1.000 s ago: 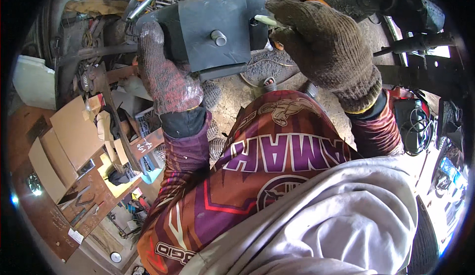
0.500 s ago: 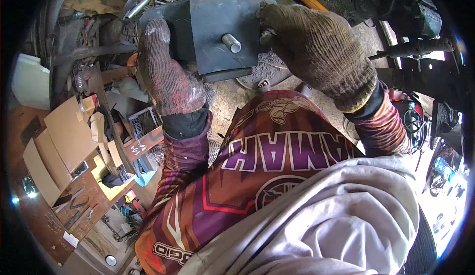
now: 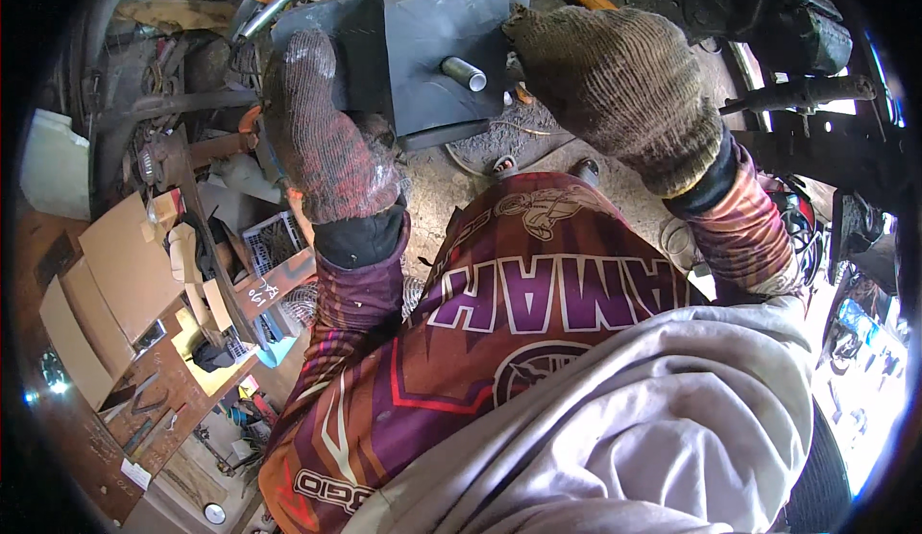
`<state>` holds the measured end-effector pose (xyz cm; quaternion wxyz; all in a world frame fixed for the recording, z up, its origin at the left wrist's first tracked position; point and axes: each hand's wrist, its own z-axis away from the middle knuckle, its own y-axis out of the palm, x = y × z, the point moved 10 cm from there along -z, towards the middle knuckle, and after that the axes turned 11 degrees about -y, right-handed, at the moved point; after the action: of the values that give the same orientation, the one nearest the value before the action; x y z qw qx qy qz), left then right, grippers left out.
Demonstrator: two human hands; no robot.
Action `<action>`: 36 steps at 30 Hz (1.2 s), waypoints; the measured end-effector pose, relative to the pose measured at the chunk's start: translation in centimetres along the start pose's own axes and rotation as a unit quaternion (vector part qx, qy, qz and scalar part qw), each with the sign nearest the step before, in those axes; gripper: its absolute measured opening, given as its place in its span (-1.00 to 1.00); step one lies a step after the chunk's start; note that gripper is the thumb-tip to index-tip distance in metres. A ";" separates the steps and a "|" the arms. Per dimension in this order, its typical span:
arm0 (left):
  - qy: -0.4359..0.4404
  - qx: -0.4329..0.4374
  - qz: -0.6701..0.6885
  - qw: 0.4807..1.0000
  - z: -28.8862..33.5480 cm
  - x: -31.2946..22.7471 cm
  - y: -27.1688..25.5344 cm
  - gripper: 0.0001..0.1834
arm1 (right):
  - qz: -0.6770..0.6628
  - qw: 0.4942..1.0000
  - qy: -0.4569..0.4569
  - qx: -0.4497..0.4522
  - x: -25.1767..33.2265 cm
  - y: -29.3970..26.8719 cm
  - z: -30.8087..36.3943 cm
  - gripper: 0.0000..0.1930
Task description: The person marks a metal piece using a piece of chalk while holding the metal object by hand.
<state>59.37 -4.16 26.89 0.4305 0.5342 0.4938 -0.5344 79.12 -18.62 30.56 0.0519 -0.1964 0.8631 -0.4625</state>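
Purple letters (image 3: 560, 296) mark the shirt (image 3: 437, 371), white ones (image 3: 261, 293) a board (image 3: 288, 275).

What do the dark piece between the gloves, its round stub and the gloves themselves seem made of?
Dark piece: probably painted or coated metal, from its smooth, matte grey face; plastic isn't ruled out. Stub: likely bare metal, perhaps steel, as its side shines silvery. Gloves: ribbed knit, fibre unclear, rough and stained.

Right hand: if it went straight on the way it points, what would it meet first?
Probably the dark grey part: the gloved right hand points up-left in the picture, with its fingertips at the part's right end. Depth there is unclear.
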 end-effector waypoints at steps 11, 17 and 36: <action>-0.038 0.019 0.006 0.999 -0.6 1.1 0.0 -0.49 | 0.026 0.999 -0.011 0.028 -0.7 1.5 -0.5 -0.70; -0.062 0.032 0.024 0.997 -0.8 1.4 0.6 -0.44 | -0.027 0.997 -0.038 -0.060 -1.0 1.5 0.5 -0.65; 0.012 -0.032 -0.058 0.998 -0.5 0.1 0.3 -0.69 | 0.026 0.999 -0.013 -0.029 -1.0 1.3 1.1 -0.65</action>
<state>59.74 -3.67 26.84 0.4100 0.4967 0.5460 -0.5358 79.97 -18.45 28.83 0.0693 -0.1812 0.8801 -0.4334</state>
